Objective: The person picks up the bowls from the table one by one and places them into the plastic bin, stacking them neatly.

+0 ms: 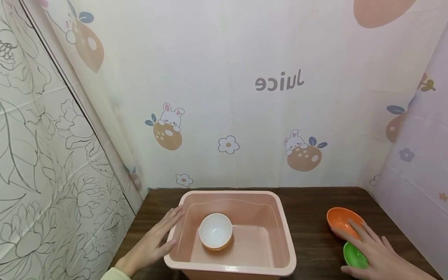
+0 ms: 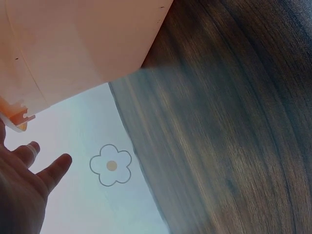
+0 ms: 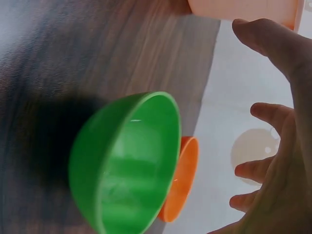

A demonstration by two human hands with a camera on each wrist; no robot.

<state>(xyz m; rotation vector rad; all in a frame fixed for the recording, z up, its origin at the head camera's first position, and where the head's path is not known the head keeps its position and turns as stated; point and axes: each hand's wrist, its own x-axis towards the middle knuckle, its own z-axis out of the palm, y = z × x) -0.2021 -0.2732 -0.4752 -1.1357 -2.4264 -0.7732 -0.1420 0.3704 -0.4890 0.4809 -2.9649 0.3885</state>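
My left hand (image 1: 151, 242) is at the left rim of a pink plastic bin (image 1: 287, 249), fingers extended; whether they touch the rim I cannot tell. Inside the bin, toward its left side, sits a bowl (image 1: 216, 231) with a white inside and an orange-yellow outside. On the right, my right hand (image 1: 379, 254) hovers with spread fingers over a green bowl (image 1: 354, 256) and an orange bowl (image 1: 341, 217). In the right wrist view there is a gap between the fingers and the green bowl (image 3: 122, 165). The orange bowl (image 3: 183, 180) stands just behind it.
The dark wooden table (image 1: 311, 217) carries the bin and bowls. A curtain (image 1: 238, 97) printed with rabbits, fruit and flowers stands along the table's back edge. Patterned sheets hang at the left (image 1: 45, 155) and right (image 1: 420, 175).
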